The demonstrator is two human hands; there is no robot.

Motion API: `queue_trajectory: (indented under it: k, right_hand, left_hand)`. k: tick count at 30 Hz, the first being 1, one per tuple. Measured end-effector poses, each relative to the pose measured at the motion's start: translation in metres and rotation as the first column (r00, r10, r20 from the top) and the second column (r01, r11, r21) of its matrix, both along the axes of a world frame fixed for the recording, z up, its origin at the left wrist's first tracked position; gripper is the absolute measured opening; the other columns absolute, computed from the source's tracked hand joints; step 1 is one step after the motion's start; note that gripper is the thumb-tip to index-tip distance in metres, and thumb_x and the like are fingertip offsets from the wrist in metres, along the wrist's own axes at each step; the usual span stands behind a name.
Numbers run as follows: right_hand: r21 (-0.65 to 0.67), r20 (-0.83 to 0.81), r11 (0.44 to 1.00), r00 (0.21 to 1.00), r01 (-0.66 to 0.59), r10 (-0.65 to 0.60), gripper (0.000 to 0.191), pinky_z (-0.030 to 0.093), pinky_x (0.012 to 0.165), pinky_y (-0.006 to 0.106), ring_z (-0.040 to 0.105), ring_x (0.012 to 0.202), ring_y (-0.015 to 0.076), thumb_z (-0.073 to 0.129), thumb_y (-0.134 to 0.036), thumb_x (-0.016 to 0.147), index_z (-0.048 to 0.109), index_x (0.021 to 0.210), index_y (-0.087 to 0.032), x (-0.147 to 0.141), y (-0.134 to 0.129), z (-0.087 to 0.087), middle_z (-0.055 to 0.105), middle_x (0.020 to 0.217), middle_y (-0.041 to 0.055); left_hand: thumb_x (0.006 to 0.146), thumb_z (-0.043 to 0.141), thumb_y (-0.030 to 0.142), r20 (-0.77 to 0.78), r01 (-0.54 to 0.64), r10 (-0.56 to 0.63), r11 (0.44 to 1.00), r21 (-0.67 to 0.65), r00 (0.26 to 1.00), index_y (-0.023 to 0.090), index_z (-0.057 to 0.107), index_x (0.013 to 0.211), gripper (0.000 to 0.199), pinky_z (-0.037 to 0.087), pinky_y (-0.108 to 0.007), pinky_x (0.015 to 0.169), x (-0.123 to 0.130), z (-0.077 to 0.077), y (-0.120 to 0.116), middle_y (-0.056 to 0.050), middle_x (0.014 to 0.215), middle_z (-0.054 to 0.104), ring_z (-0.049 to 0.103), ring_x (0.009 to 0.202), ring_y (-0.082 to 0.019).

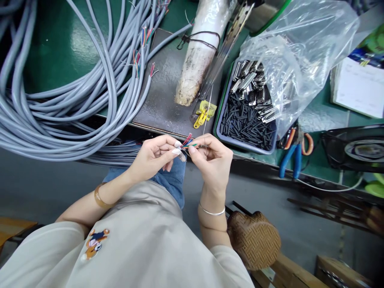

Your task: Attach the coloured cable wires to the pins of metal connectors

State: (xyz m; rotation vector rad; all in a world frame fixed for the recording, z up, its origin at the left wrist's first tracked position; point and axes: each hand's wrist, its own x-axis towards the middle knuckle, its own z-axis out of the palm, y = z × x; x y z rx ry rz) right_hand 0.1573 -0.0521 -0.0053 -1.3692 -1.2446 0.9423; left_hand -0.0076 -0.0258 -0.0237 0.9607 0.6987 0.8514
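Observation:
Just in front of the bench edge, both hands meet at a spray of thin coloured wires (187, 140), in red, blue, green and orange. My left hand (157, 154) pinches the wires near their base between thumb and fingertips. My right hand (211, 156) has its thumb and index finger closed on wires from the same bunch, with a green and an orange one showing at the fingertips. The cable below the wires is mostly hidden by my hands. Beyond them, on a dark board (162, 96), lie small yellow clips (204, 114).
Coiled grey cables (111, 88) with stripped ends fill the left. A plastic-wrapped roll (199, 56) leans over the board. To the right, a tray (219, 120) holds metal connectors (247, 80) and black sleeves (240, 124) under a plastic bag (300, 68). Blue-handled pliers (292, 160) rest at the edge.

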Motion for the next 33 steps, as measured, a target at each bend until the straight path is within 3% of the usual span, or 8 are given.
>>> queue_trajectory:
  k: [4, 12, 26, 33]
  right_hand:
    - [0.069, 0.045, 0.998, 0.999, 0.007, -0.010, 0.004, 0.019, 0.045, 0.025, 0.030, 0.048, 0.0023, 0.072, -0.019, 0.083, 0.072, 0.080, -0.021, 0.001, -0.002, -0.002, 0.064, 0.079, -0.0027]
    - [0.057, 0.052, 0.998, 0.999, -0.006, 0.003, 0.007, 0.020, 0.045, 0.025, 0.031, 0.049, 0.0033, 0.074, -0.024, 0.083, 0.070, 0.078, -0.021, 0.004, 0.000, -0.007, 0.064, 0.080, -0.0016]
    - [0.026, 0.012, 0.996, 0.997, -0.081, 0.081, 0.004, 0.026, 0.045, 0.023, 0.045, 0.054, 0.0068, 0.077, -0.025, 0.080, 0.077, 0.077, -0.023, 0.011, 0.008, -0.007, 0.070, 0.077, 0.0010]
    - [-0.007, 0.040, 0.998, 0.997, -0.060, 0.060, 0.008, 0.025, 0.045, 0.024, 0.041, 0.052, 0.0067, 0.076, -0.028, 0.079, 0.076, 0.075, -0.022, 0.011, 0.007, -0.005, 0.069, 0.074, 0.0015]
  left_hand:
    - [0.087, 0.076, 0.040, -0.028, -0.013, 0.013, 1.000, 0.016, 1.000, 0.013, 0.062, 0.092, 0.031, 0.044, -0.014, 0.040, 0.001, 0.003, 0.000, 0.000, 0.064, 0.070, 0.054, 0.042, -0.005]
    - [0.087, 0.075, 0.038, -0.066, -0.019, 0.022, 0.999, 0.044, 0.998, 0.012, 0.064, 0.091, 0.028, 0.043, -0.014, 0.040, 0.002, 0.005, 0.000, -0.003, 0.070, 0.074, 0.055, 0.043, -0.004]
    - [0.085, 0.077, 0.045, -0.057, 0.098, -0.103, 0.992, -0.076, 0.993, 0.013, 0.063, 0.090, 0.036, 0.042, -0.014, 0.038, -0.002, 0.002, 0.003, -0.002, 0.070, 0.072, 0.056, 0.041, -0.005]
    - [0.083, 0.079, 0.045, -0.053, 0.090, -0.095, 0.992, -0.086, 0.994, 0.013, 0.064, 0.089, 0.036, 0.042, -0.015, 0.038, -0.002, 0.002, 0.002, -0.002, 0.069, 0.071, 0.057, 0.041, -0.006]
